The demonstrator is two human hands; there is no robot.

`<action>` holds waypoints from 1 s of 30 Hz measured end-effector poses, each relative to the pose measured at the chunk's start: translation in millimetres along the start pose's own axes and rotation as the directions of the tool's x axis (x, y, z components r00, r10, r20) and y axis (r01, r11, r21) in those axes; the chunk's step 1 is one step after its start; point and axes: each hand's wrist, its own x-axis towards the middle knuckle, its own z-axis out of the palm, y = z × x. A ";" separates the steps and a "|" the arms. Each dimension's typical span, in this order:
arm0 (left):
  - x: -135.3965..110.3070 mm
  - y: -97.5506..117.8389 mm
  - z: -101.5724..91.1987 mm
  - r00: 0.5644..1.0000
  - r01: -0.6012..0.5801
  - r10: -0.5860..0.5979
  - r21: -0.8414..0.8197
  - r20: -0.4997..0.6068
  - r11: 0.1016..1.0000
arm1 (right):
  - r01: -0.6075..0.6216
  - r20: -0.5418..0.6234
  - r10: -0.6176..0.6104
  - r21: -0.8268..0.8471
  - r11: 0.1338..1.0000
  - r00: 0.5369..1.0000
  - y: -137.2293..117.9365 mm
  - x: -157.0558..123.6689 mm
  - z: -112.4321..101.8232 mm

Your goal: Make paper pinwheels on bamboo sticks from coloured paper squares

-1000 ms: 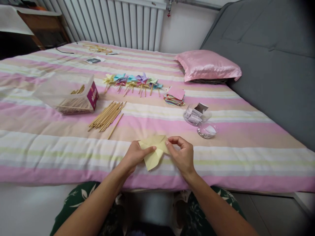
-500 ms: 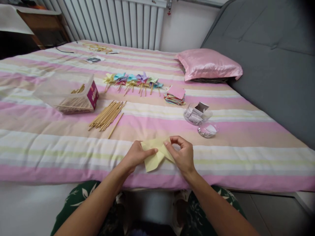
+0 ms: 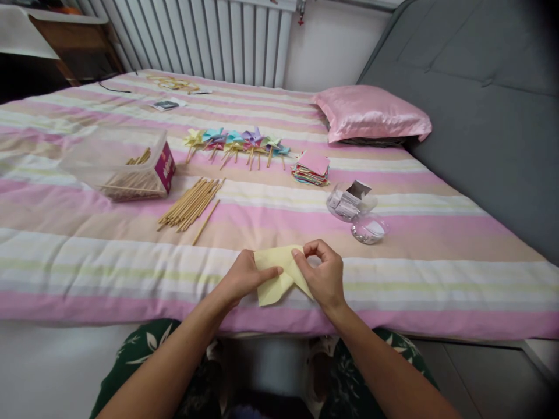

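A pale yellow sheet of paper (image 3: 276,286), slit in from its edges, is held between my two hands just above the near side of the bed. My left hand (image 3: 245,277) grips its left part, thumb lying on top near the middle. At the upper right corner, my right hand (image 3: 322,273) pinches the paper between thumb and forefinger. Thin wooden sticks (image 3: 190,205) lie in a bunch beyond my left hand, with one single stick (image 3: 205,222) apart from them. Beyond my right hand sits a round clear dish of small metal pieces (image 3: 369,230).
A clear plastic box (image 3: 109,151) with more sticks stands at the left. Finished paper pinwheels (image 3: 236,141) lie in a row farther back, beside a stack of coloured paper (image 3: 311,169). A clear container with a small box (image 3: 349,202) and a pink pillow (image 3: 371,113) are at the right.
The paper's upper edge is a little straighter and flatter between my hands. Both hands keep their hold in nearly the same place.
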 end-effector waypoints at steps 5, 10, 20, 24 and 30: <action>-1.5 2.4 1.5 1.000 0.014 -0.014 0.000 -0.001 1.000 | 0.020 -0.003 -0.020 0.027 0.999 1.000 -0.3 -0.4 0.4; -1.9 2.8 1.7 1.000 0.018 -0.018 -0.008 0.003 1.000 | 0.058 0.000 -0.058 0.017 0.998 0.998 -2.1 -1.0 -0.4; 0.4 4.5 2.1 0.990 0.020 -0.034 -0.106 -0.137 0.994 | 0.045 0.019 -0.046 0.046 0.998 0.999 -2.1 -1.5 -0.9; 0.8 3.6 1.5 0.985 0.007 -0.033 -0.151 -0.168 0.989 | 0.109 -0.014 -0.110 -0.024 0.994 0.994 -2.7 -3.5 -0.6; 1.4 3.0 -0.3 0.987 0.006 -0.031 -0.159 -0.156 0.987 | 0.455 0.008 -0.463 -0.202 0.868 0.886 -1.5 -5.8 -2.1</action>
